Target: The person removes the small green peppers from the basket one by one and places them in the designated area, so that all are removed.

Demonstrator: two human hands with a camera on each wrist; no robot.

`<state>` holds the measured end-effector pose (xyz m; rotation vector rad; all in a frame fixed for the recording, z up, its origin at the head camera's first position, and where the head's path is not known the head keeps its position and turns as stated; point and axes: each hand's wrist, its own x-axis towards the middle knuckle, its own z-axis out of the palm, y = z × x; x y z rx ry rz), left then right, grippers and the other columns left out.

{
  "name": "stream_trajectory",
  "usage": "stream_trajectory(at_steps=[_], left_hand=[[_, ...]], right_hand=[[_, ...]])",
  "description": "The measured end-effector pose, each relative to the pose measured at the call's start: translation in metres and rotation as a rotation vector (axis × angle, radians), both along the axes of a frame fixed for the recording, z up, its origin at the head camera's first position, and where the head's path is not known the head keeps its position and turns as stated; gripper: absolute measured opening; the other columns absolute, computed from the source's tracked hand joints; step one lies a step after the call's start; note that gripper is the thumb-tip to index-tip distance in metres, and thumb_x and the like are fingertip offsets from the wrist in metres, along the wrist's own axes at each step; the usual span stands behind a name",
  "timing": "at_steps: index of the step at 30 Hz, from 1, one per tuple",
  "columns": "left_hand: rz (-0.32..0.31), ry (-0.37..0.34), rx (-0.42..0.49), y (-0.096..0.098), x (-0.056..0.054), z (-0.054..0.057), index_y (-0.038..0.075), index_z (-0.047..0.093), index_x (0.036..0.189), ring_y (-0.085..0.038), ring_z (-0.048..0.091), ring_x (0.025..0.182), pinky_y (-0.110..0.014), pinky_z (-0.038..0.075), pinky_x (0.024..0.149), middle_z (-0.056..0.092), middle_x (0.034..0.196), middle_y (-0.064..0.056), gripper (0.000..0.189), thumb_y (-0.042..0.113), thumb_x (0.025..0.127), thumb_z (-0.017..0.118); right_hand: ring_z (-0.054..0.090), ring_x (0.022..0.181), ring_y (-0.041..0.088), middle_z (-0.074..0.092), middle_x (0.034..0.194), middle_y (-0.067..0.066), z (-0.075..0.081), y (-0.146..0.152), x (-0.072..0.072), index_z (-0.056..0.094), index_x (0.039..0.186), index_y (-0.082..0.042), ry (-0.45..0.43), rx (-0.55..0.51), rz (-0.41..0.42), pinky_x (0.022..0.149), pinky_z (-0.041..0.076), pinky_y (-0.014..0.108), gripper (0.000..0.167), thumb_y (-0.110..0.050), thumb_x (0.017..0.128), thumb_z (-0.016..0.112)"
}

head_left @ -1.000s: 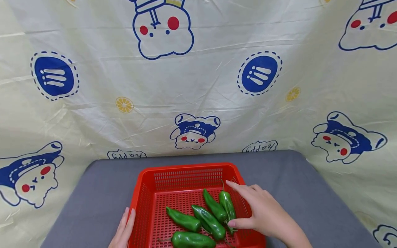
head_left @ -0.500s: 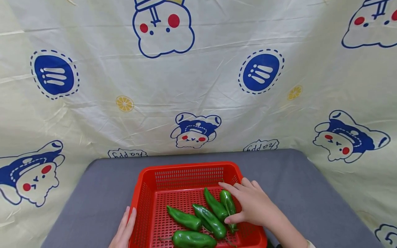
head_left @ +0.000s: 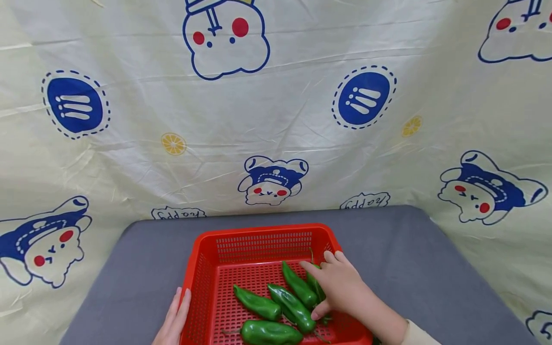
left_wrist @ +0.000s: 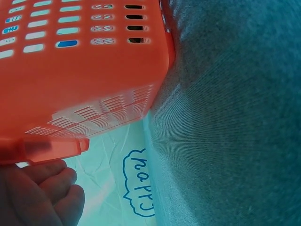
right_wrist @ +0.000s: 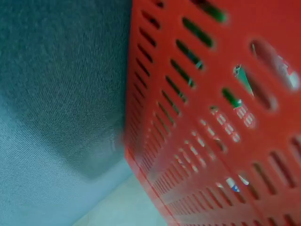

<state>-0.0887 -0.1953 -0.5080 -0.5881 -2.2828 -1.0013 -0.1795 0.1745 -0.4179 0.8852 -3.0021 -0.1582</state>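
Note:
Several green peppers (head_left: 291, 306) lie on the perforated floor of a red plastic basket (head_left: 264, 231). My right hand (head_left: 342, 287) reaches over the basket's right wall, thumb and forefinger spread apart. Under it lies the rightmost pepper (head_left: 315, 282), partly covered by the hand. The thumb tip is right at the end of the middle pepper. At the left rim, my left hand (head_left: 173, 317) rests its extended fingers against the basket's outer side. In the left wrist view, the fingers (left_wrist: 69, 203) of that hand lie just under the rim. The right wrist view shows only the slotted basket wall (right_wrist: 277, 28).
The basket stands on a grey cloth-covered table (head_left: 142, 268). Behind the table and on both sides hangs a pale curtain (head_left: 293, 120) printed with cartoon bears. A pepper (head_left: 270, 332) with a long stem lies nearest the front of the basket.
My right hand has moved left and lower over the rightmost pepper, and thumb and forefinger have come closer together. The left hand has stayed at the rim.

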Motion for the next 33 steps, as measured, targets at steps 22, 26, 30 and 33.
stream_trajectory(at_steps=[22,26,30,33], left_hand=[[0.011,-0.012,-0.001,0.000,0.001,0.000,0.026,0.028,0.158,0.015,0.019,0.142,0.002,0.020,0.099,0.016,0.164,0.015,0.072,0.047,0.097,0.058],[0.015,0.004,-0.014,0.000,0.000,0.000,0.023,0.030,0.158,0.014,0.020,0.142,0.001,0.023,0.100,0.017,0.164,0.014,0.071,0.048,0.097,0.057],[0.020,0.023,-0.029,-0.001,-0.001,-0.001,0.024,0.030,0.158,0.014,0.021,0.142,0.000,0.026,0.098,0.017,0.164,0.013,0.070,0.050,0.098,0.054],[0.022,0.042,-0.033,0.000,-0.001,-0.001,0.023,0.030,0.158,0.013,0.022,0.142,0.000,0.028,0.097,0.018,0.164,0.012,0.069,0.050,0.098,0.055]], right_hand=[[0.047,0.083,0.019,0.073,0.087,-0.001,-0.001,-0.008,-0.014,0.064,0.129,-0.030,-0.177,0.059,0.054,0.085,0.029,0.039,0.092,-0.069,0.048,0.085],[0.044,0.082,0.017,0.072,0.089,-0.003,0.000,-0.010,-0.015,0.063,0.131,-0.033,-0.219,0.071,0.034,0.085,0.028,0.039,0.091,-0.066,0.049,0.088],[0.043,0.082,0.016,0.071,0.091,-0.003,-0.002,-0.012,-0.015,0.061,0.132,-0.038,-0.232,0.100,0.027,0.087,0.029,0.039,0.087,-0.067,0.054,0.086],[0.045,0.086,0.017,0.071,0.095,-0.002,-0.004,-0.012,-0.015,0.060,0.134,-0.040,-0.236,0.124,0.028,0.091,0.031,0.041,0.086,-0.069,0.056,0.084]])
